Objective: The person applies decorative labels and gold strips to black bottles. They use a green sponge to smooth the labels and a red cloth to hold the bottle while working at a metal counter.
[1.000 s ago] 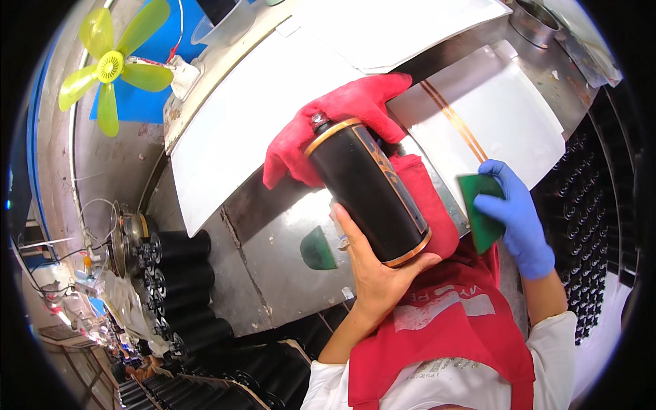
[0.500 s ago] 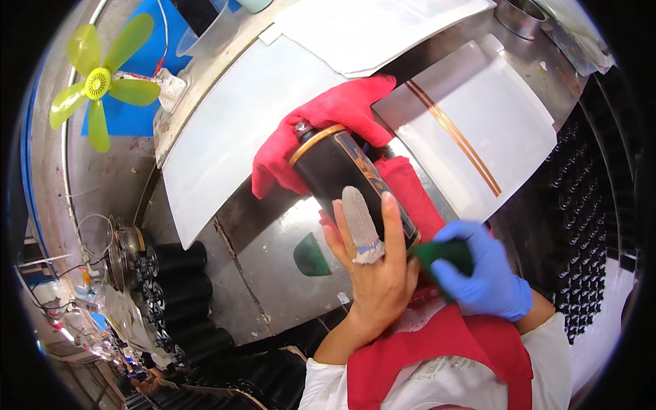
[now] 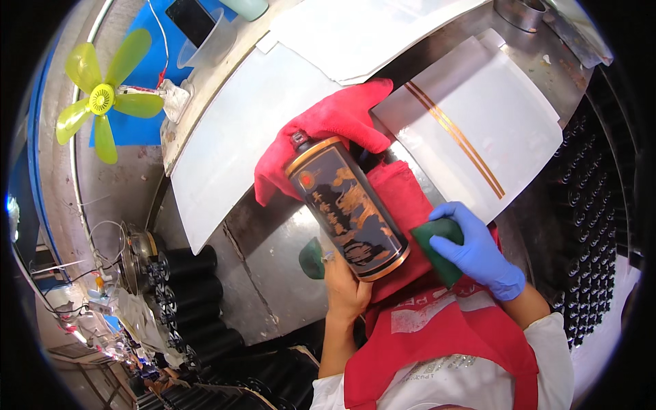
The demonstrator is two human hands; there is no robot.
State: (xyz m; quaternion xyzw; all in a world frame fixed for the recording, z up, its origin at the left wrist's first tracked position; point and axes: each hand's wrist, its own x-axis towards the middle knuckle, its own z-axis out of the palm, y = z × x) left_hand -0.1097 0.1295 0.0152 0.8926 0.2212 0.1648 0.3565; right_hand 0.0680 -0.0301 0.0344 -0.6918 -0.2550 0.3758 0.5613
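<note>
A black bottle with gold bands and a gold-and-orange printed design lies tilted, its neck on the bunched red cloth. My left hand grips its lower left side, with most fingers hidden behind it. My blue-gloved right hand pinches a dark green, flat scraper between thumb and fingers, just right of the bottle's base and apart from it. Another green scraper lies on the metal bench beside my left hand.
A white sheet with two gold strips lies at the right, more white sheets at the back. Black bottles stack at the left and stand in rows at the far right. A yellow-green fan stands upper left.
The bottle has turned so its printed face shows. My left hand has moved from on top of it down to its lower left side. My right hand has shifted slightly up with the scraper.
</note>
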